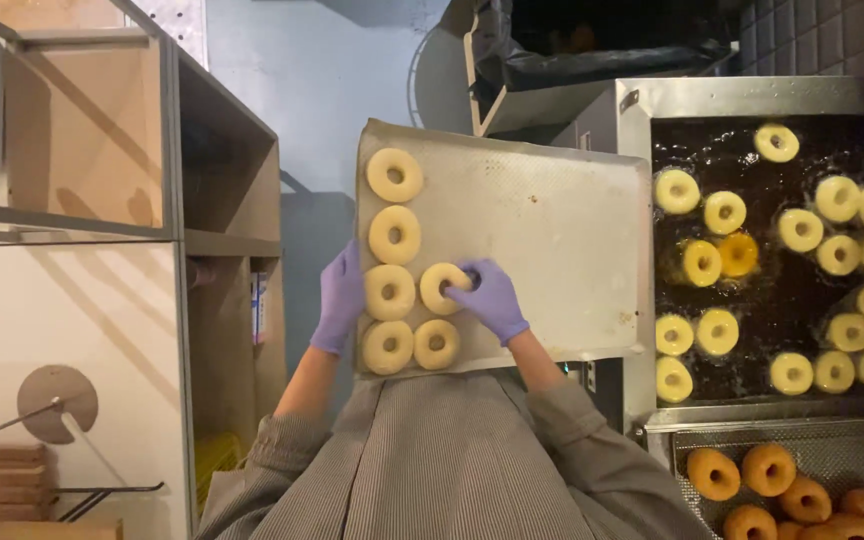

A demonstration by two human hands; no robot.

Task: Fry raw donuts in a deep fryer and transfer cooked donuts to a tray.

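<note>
The right hand (pixel 489 297), in a purple glove, is pinching a raw doughnut (pixel 442 287) lying among 6 on the baking tray (pixel 552 230). The left hand (pixel 339 295) is gripping the tray's left edge, fingers curled. Doughnuts are frying in the fryer (pixel 752 300) alongside.

Six raw dough rings (pixel 394 175) lay on the one flat tray (pixel 552 230): four in the left column and two just beside its lower end. Nineteen pale rings (pixel 800 230) floated in the single fryer vat (pixel 752 150) of dark oil, one of them (pixel 739 254) browner than the rest. At least six browned rings (pixel 712 473) sat on the one draining rack (pixel 832 450), with more cut off by the frame edge. Two gloved hands, the left hand (pixel 338 297) and the right hand (pixel 489 296), were at the tray.
</note>
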